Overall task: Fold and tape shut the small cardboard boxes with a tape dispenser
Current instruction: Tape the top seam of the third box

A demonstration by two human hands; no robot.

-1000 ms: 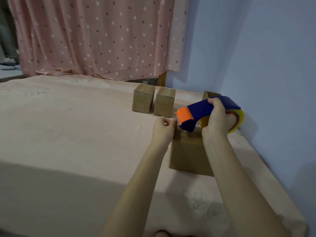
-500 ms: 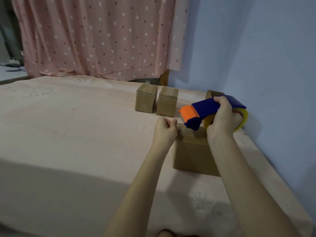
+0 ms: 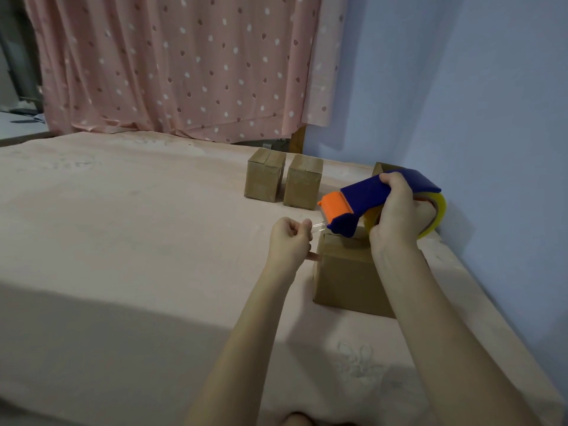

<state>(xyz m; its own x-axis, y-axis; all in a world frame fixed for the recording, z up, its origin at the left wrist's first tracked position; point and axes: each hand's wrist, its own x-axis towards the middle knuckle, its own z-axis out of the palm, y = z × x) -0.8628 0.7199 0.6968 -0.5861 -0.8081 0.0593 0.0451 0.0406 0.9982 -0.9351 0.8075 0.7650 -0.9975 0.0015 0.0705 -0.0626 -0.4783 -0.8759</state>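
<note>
Overhead, both hands stretch glossy clear tape (image 3: pixel 318 228) above a matte cardboard box (image 3: pixel 345 272).

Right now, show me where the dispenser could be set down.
Best patch: the wide bare pink cover, left of the left hand and of the two far boxes. The strip in front of the near box is also bare. It is crowded at the right: near box, dispenser and right hand sit close to the wall.

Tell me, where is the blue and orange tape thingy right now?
In the head view, the tape dispenser is on the right, held in the right hand just above the nearest cardboard box, close to the blue wall.
</note>
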